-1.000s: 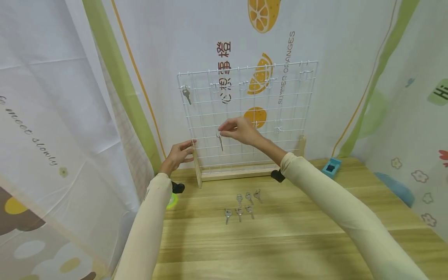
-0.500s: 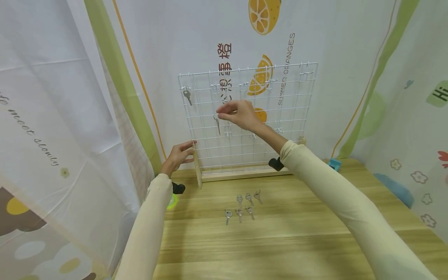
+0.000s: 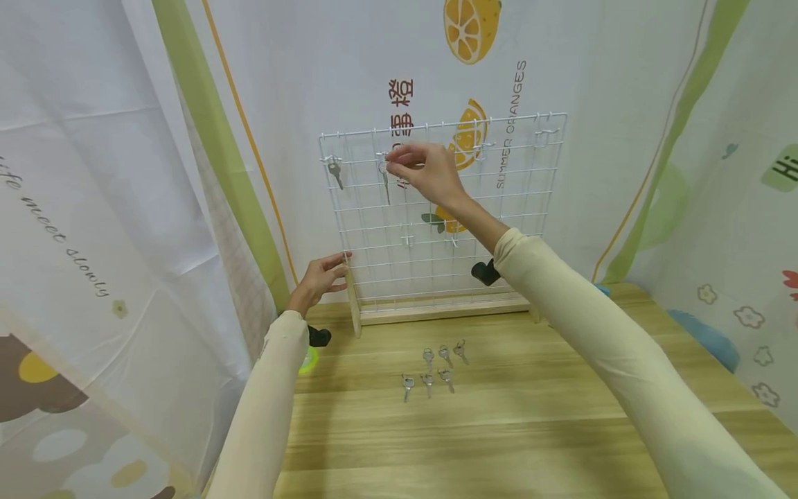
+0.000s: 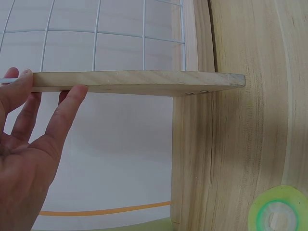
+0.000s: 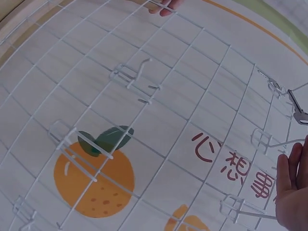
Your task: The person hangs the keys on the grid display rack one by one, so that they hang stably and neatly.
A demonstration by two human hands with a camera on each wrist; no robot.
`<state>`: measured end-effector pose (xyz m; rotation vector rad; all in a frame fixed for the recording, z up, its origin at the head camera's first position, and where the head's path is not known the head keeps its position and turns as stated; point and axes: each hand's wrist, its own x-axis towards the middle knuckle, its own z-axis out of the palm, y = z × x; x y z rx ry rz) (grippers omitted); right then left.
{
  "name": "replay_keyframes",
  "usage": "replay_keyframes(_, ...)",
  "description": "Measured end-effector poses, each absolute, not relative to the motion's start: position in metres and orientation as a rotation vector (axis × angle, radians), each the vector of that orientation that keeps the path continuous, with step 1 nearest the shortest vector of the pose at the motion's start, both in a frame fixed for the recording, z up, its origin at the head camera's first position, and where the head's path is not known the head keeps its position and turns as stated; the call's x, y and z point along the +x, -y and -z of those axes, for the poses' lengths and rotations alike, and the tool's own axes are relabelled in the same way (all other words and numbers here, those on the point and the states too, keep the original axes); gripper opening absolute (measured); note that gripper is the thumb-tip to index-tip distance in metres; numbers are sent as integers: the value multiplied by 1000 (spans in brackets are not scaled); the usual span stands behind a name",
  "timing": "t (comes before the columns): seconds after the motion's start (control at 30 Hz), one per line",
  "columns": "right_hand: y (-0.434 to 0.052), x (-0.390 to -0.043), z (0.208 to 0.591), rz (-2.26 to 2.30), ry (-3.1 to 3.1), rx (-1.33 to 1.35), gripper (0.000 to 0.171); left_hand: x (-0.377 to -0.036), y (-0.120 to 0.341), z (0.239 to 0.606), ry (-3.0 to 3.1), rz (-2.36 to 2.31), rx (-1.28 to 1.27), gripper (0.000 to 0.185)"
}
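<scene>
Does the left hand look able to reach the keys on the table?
Probably yes: the left hand would have to release the post and come round it, but nothing covers the keys.

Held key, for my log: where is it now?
Head view: the held key is in the right hand, at the wire grid's upper left, right of the hung key.

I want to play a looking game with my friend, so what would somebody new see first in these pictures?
Probably the right hand, near the middle of the head view, holding a dangling key at the upper part of the white wire rack. Next, perhaps, the big cut orange printed on the cloth above the rack, then the six keys lying in two rows on the wooden table in front of it.
</scene>
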<state>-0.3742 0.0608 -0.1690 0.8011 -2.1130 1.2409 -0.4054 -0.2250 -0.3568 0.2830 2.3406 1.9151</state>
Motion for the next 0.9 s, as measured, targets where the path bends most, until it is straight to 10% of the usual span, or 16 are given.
replay_keyframes(0.9,-45,-392,165,-1205,2121,579,15,-406,225,357,-2336,-1930,283,48)
